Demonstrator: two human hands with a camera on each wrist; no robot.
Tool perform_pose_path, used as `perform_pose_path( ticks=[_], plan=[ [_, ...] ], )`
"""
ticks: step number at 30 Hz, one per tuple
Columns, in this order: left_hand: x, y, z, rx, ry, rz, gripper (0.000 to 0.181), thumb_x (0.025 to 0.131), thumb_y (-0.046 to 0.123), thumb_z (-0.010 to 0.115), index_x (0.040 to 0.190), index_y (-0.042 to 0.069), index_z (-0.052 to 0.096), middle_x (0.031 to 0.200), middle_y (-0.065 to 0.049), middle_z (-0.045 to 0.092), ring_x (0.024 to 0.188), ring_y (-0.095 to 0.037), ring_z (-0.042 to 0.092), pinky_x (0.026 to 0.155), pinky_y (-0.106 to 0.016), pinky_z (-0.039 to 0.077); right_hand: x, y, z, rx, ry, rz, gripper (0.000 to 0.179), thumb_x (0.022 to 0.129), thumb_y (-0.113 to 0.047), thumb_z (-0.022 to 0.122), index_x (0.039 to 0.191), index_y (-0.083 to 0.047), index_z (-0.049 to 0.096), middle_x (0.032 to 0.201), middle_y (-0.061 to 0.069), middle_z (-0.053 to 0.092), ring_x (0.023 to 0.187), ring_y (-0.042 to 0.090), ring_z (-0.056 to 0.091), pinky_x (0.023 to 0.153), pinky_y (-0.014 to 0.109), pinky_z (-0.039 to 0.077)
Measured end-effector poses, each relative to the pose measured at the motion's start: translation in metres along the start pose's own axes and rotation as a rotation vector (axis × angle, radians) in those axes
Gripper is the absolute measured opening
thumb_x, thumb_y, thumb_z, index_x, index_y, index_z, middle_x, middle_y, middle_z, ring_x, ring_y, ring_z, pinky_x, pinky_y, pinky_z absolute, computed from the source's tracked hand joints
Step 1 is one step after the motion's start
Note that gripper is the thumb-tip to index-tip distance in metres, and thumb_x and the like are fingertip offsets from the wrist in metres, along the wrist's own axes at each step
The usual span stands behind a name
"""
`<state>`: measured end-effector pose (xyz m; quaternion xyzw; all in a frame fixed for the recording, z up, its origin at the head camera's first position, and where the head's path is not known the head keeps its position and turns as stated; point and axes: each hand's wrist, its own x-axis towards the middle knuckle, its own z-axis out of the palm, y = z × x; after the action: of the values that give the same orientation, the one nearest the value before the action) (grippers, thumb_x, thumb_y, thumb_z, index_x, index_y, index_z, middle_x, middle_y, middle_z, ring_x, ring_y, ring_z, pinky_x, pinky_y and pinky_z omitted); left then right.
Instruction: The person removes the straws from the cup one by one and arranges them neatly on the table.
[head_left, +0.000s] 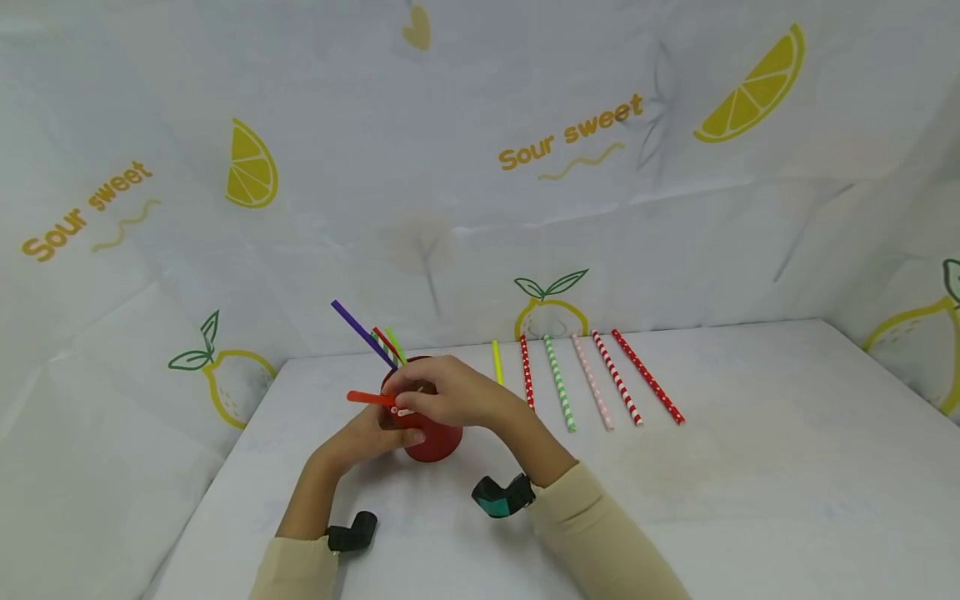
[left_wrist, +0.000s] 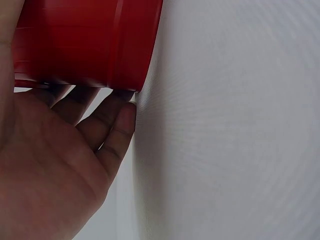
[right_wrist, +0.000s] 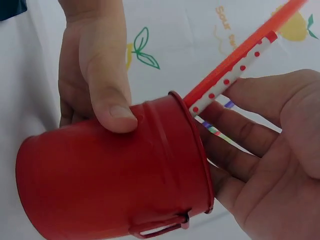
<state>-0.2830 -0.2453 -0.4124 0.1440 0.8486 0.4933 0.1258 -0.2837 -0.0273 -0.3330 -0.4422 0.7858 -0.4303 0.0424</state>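
While L hand (head_left: 371, 433) grips cup (head_left: 435, 442), R fingers (head_left: 420, 392) curl.

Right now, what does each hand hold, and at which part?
The left hand grips the red cup by its side wall, thumb near the rim. The right hand rests at the cup's mouth beside the straws; a grip cannot be told.

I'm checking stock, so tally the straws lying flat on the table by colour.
Yellow straw: 1
Red dotted straws: 2
Green striped straw: 1
Pink straw: 1
Red striped straw: 1
Total: 6
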Motion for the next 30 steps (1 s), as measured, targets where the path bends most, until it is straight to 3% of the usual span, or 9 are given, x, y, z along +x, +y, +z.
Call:
perform_pose_path(
  ticks=[9,20,22,26,30],
  plan=[
    [-0.0029,-0.0007,0.0011,-0.015,0.039,-0.064,0.069,0.085,0.033,0.081,0.142,0.015,0.047,0.134,-0.001,0.056,0.125,-0.027,0.048,0.096,-0.048,0.047,0.0020,-0.0021,0.0068,-0.028,-0.073,-0.002,0.030,0.102,-0.003,0.051,0.125,-0.011,0.067,0.115,-0.003,0.067,0.106,0.006,0.060,0.093,0.023,0.048],
    [-0.0021,-0.0009,0.0006,0.015,0.042,-0.056,0.065,0.085,0.032,0.080,0.140,0.014,0.049,0.130,-0.003,0.055,0.120,-0.026,0.049,0.093,-0.045,0.048,0.0033,-0.0023,0.0088,-0.074,-0.107,-0.134,0.031,0.096,0.013,0.045,0.111,-0.001,0.068,0.108,0.007,0.067,0.102,0.011,0.058,0.091,0.021,0.048],
    [-0.0016,-0.0008,0.0007,0.013,0.040,-0.055,0.067,0.085,0.032,0.080,0.142,0.016,0.047,0.134,-0.001,0.053,0.124,-0.026,0.048,0.095,-0.046,0.048,0.0036,-0.0017,0.0090,-0.079,-0.106,-0.131,0.030,0.095,0.013,0.045,0.108,-0.002,0.067,0.106,0.006,0.066,0.101,0.012,0.057,0.090,0.021,0.048],
    [0.0000,-0.0012,0.0012,0.014,0.030,-0.030,0.073,0.086,0.032,0.080,0.147,0.018,0.042,0.142,0.000,0.049,0.134,-0.029,0.042,0.100,-0.053,0.046,0.0019,-0.0010,0.0073,-0.096,-0.085,-0.049,0.029,0.097,0.007,0.048,0.108,-0.010,0.068,0.103,-0.002,0.065,0.098,0.010,0.057,0.087,0.021,0.049],
    [0.0003,-0.0019,0.0017,0.021,0.031,-0.047,0.071,0.086,0.033,0.079,0.145,0.017,0.043,0.139,-0.001,0.053,0.132,-0.029,0.044,0.100,-0.055,0.046,0.0005,-0.0007,0.0050,-0.112,-0.066,0.010,0.023,0.098,0.001,0.054,0.108,-0.016,0.068,0.100,-0.005,0.065,0.096,0.010,0.058,0.085,0.024,0.051]
  ],
)
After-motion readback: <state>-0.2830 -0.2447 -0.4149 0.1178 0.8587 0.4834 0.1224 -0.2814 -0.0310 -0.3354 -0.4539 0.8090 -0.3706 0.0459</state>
